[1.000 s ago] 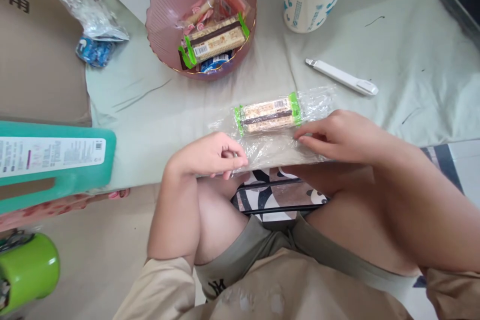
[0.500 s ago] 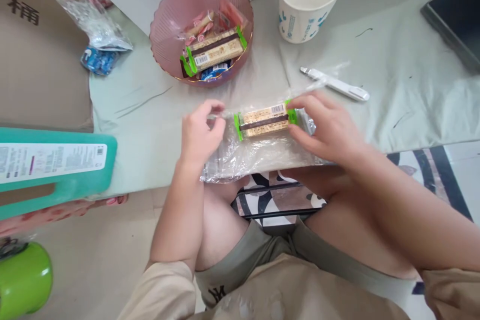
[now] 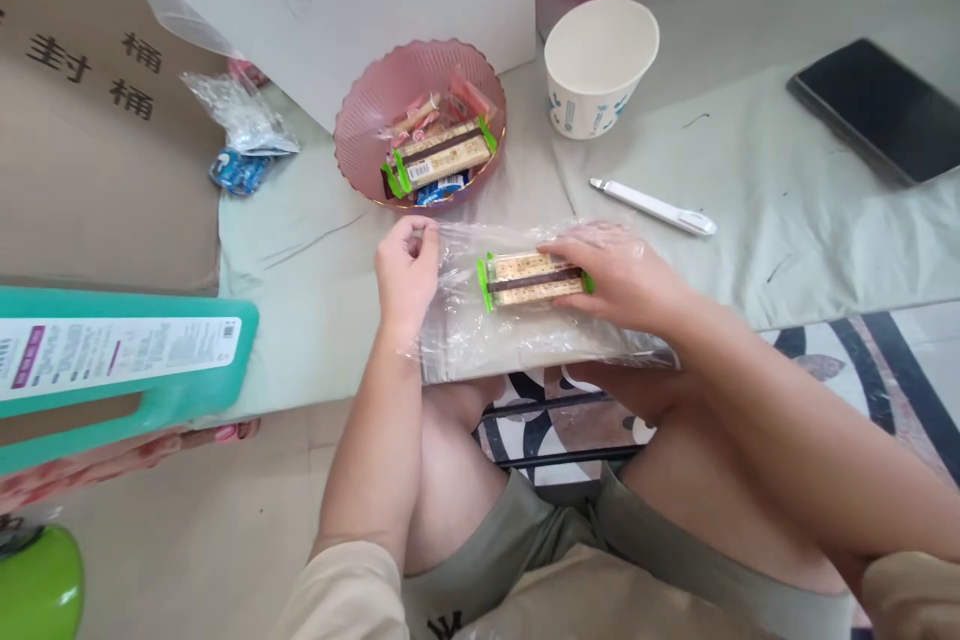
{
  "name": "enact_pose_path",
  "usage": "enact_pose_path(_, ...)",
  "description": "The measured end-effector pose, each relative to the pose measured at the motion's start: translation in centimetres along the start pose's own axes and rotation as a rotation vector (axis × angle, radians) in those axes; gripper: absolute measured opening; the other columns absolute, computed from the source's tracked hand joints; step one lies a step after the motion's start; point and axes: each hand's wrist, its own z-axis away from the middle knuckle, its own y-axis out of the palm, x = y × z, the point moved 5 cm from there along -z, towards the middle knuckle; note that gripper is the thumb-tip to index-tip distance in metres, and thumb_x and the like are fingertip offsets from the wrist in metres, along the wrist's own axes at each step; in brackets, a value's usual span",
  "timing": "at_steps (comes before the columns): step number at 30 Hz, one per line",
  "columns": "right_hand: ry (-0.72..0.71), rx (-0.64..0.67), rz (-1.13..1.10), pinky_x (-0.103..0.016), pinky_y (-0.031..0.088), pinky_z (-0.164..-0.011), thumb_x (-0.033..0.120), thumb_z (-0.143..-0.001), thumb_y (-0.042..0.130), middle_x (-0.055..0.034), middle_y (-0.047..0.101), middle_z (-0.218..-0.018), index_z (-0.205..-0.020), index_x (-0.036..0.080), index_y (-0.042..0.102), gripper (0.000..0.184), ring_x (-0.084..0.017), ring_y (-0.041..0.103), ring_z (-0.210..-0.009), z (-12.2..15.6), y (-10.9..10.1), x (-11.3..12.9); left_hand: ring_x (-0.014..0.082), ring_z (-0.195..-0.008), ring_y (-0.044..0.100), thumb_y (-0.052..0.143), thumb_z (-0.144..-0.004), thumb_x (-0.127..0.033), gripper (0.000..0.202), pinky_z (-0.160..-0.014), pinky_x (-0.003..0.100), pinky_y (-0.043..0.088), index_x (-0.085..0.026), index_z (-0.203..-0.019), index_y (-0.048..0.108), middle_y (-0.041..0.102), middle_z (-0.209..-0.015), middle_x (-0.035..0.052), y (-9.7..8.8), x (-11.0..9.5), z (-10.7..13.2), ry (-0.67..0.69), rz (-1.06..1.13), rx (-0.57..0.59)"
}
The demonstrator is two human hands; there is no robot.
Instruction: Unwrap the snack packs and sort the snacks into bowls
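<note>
Left hand [image 3: 407,270] pinching edge of clear plastic [image 3: 465,335], right hand [image 3: 619,275] grasping cracker pack [image 3: 525,278] lying on that plastic between both hands, pink bowl [image 3: 360,135] beyond hands holds more snack packs [image 3: 439,155]

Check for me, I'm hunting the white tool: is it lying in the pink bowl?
No, the white tool lies on the tablecloth, apart from the pink bowl.

A green-ended wafer bar [image 3: 529,278] lies flat on crinkled clear plastic film [image 3: 465,335].
</note>
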Motion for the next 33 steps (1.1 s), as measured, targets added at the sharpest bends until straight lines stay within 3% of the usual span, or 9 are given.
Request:
enact_pose_path(6,-0.109,-0.185,-0.111,-0.044,0.058,-0.093,0.032,-0.090,0.069,-0.0132,0.071,-0.124,-0.132,0.022,0.063,0.043,-0.030,0.069,-0.113,2.2,-3.2,0.9,0.0098,-0.049,0.039,0.060,-0.088,-0.028,0.013,-0.053,0.024,0.031,-0.019,-0.086,0.070,0.045,-0.054,-0.0070,-0.8,0.7,0.0,-0.073,-0.099,0.036)
enact_pose_path(11,-0.051,-0.339,-0.128,-0.039,0.060,-0.084,0.031,-0.088,0.073,-0.0110,0.069,-0.121,-0.132,0.026,0.062,0.046,-0.027,0.070,-0.105,3.0,-6.1,2.4,0.0110,-0.052,0.041,0.059,-0.087,-0.030,0.016,-0.058,0.026,0.030,-0.019,-0.083,0.070,0.044,-0.053,-0.0072,-1.2,0.5,0.4,-0.120,-0.204,0.095)
enact_pose_path(14,-0.045,-0.387,-0.097,-0.039,0.060,-0.082,0.032,-0.086,0.074,-0.0114,0.070,-0.116,-0.129,0.022,0.064,0.046,-0.026,0.071,-0.098,-0.3,-7.2,3.6,0.0118,-0.053,0.043,0.057,-0.088,-0.032,0.018,-0.058,0.027,0.030,-0.019,-0.083,0.068,0.044,-0.052,-0.0073,-0.9,0.0,0.7,-0.111,-0.206,0.158)
enact_pose_path(17,-0.078,-0.355,-0.060,-0.045,0.059,-0.093,0.034,-0.085,0.071,-0.0122,0.069,-0.121,-0.133,0.022,0.064,0.049,-0.029,0.068,-0.109,-6.7,-7.4,4.5,0.0123,-0.051,0.042,0.056,-0.089,-0.034,0.019,-0.058,0.027,0.030,-0.020,-0.085,0.068,0.043,-0.050,-0.0078,-0.7,-0.1,1.0,-0.116,-0.207,0.204)
enact_pose_path(20,-0.035,-0.360,-0.031,-0.051,0.056,-0.103,0.033,-0.081,0.074,-0.0137,0.059,-0.142,-0.142,0.025,0.058,0.064,-0.034,0.061,-0.126,-12.5,-7.2,4.5,0.0118,-0.051,0.040,0.056,-0.089,-0.035,0.020,-0.057,0.027,0.029,-0.020,-0.084,0.067,0.044,-0.051,-0.0073,-0.8,-0.2,1.2,-0.116,-0.191,0.228)
enact_pose_path(22,0.002,-0.389,-0.015,-0.051,0.054,-0.108,0.031,-0.081,0.074,-0.0128,0.051,-0.153,-0.145,0.029,0.055,0.067,-0.035,0.055,-0.136,-13.7,-7.1,4.6,0.0115,-0.051,0.039,0.056,-0.089,-0.037,0.020,-0.056,0.027,0.029,-0.020,-0.083,0.066,0.045,-0.052,-0.0069,-0.8,-0.2,1.4,-0.111,-0.156,0.245)
enact_pose_path(24,0.006,-0.404,-0.006,-0.052,0.053,-0.111,0.032,-0.087,0.068,-0.0121,0.054,-0.151,-0.142,0.031,0.057,0.056,-0.034,0.053,-0.139,-12.3,-6.9,5.0,0.0115,-0.050,0.039,0.057,-0.089,-0.038,0.020,-0.054,0.026,0.029,-0.021,-0.083,0.066,0.046,-0.051,-0.0067,-0.8,-0.3,1.6,-0.104,-0.105,0.263)
enact_pose_path(28,0.055,-0.424,-0.078,-0.056,0.056,-0.105,0.031,-0.093,0.060,-0.0126,0.067,-0.133,-0.128,0.028,0.064,0.036,-0.034,0.063,-0.128,-5.4,-6.1,4.4,0.0115,-0.048,0.041,0.060,-0.088,-0.037,0.017,-0.051,0.025,0.030,-0.021,-0.083,0.066,0.048,-0.052,-0.0060,-0.6,-0.7,1.9,-0.092,0.007,0.297)
enact_pose_path(33,0.186,-0.333,-0.226,-0.055,0.059,-0.101,0.046,-0.091,0.064,-0.0118,0.075,-0.121,-0.123,0.022,0.067,0.041,-0.032,0.073,-0.112,0.4,-3.9,1.5,0.0105,-0.044,0.047,0.065,-0.084,-0.032,0.011,-0.046,0.023,0.034,-0.021,-0.082,0.067,0.051,-0.050,-0.0059,0.0,-1.1,1.9,-0.115,0.189,0.288)
